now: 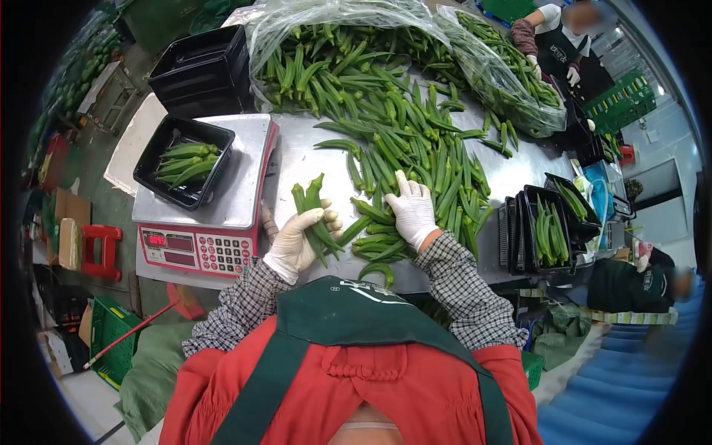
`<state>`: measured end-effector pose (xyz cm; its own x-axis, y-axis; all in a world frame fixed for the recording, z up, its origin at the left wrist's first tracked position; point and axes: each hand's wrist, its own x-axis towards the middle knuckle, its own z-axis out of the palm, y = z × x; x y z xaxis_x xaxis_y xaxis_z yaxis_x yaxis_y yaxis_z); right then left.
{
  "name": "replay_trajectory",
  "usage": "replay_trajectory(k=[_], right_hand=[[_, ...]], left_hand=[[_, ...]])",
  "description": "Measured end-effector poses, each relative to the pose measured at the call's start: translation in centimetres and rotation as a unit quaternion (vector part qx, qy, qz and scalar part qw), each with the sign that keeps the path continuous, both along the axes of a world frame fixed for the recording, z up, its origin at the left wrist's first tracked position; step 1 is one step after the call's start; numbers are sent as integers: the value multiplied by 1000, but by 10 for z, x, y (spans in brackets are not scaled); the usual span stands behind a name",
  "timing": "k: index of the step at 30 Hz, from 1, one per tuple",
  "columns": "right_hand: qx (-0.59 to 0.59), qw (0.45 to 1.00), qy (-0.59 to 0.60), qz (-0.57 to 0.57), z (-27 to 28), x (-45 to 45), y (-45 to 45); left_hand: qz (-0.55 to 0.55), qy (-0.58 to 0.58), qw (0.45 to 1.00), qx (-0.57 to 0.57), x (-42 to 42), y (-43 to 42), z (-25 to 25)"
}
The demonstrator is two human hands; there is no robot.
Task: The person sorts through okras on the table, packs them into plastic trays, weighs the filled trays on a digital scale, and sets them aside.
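My left hand (302, 239), in a white glove, is closed round a few okra pods (314, 215) just right of the scale. My right hand (411, 212), gloved too, rests with its fingers spread on the loose okra pile (415, 141); no pod shows clearly in its grip. To the left, a black tray (184, 162) with several pods sits on the platform of the red and white scale (202, 251), whose display is lit in red.
Stacked empty black trays (200, 70) stand behind the scale. Clear plastic bags (512, 81) of okra lie at the back. Filled trays (549, 231) stand on the right. Two other people are at the right, one at the top (564, 48), one lower (630, 285).
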<state>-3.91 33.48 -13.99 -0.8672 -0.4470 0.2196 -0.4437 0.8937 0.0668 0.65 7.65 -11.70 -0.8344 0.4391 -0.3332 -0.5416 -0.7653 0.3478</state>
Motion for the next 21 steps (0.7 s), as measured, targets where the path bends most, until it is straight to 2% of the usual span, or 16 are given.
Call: replay_trajectory(k=[3, 5, 7, 8, 12, 16, 19, 21], right_hand=[[-82, 994, 76, -7, 14, -6, 7], [-211, 970, 115, -41, 48, -10, 3], [-380, 922, 52, -46, 69, -15, 2], [-580, 811, -56, -56, 61, -18, -1], [-707, 608, -351, -86, 89, -3, -4], [-738, 501, -450, -44, 88, 6, -13], [-677, 574, -456, -64, 95, 11, -36], [-619, 630, -468, -18, 105, 19, -66]], left_hand=[[10, 29, 1000, -3, -1, -7, 2], [17, 39, 999, -6, -1, -8, 2], [10, 43, 999, -10, -3, -5, 2], [-1, 51, 999, -2, -4, -4, 3], [-24, 72, 997, 25, -3, 0, 9], [-30, 70, 996, 37, -4, 1, 18], [-51, 93, 994, 21, -4, 6, 24], [-76, 133, 985, -82, -2, 12, 29]])
